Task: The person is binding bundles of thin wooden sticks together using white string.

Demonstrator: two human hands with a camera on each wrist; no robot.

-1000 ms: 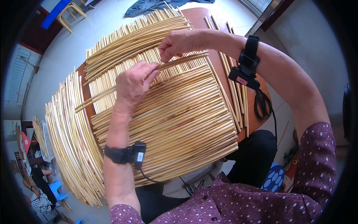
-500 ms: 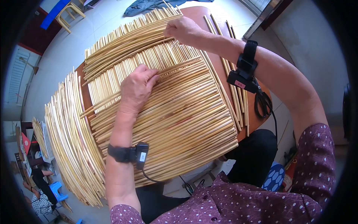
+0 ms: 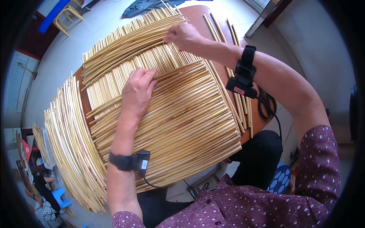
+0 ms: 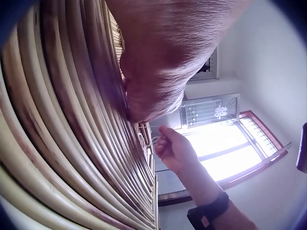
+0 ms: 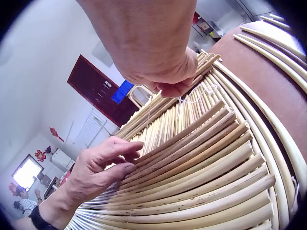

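A mat of yellow-brown reed stalks (image 3: 171,121), laid side by side, covers the near part of the table. At its far edge my left hand (image 3: 137,91) pinches a stalk (image 3: 102,106) between thumb and fingers. My right hand (image 3: 184,36), raised beyond that edge with fingers curled, grips a thin string (image 5: 149,111) that runs down towards the mat's edge in the right wrist view. A loose white string loop (image 5: 199,97) lies near the right hand. In the left wrist view, the left hand's own fingertips are mostly hidden.
A bundle of stalks (image 3: 129,47) lies across paler stalks at the far side. More long pale stalks (image 3: 72,140) are heaped at the left. Several loose stalks (image 3: 241,102) lie along the right of the brown table (image 3: 195,15). Another person (image 3: 43,209) sits far left.
My right hand has moved away from the left hand, drawing string beyond the mat's edge. The stalk in my left hand has come down against the mat's far edge.
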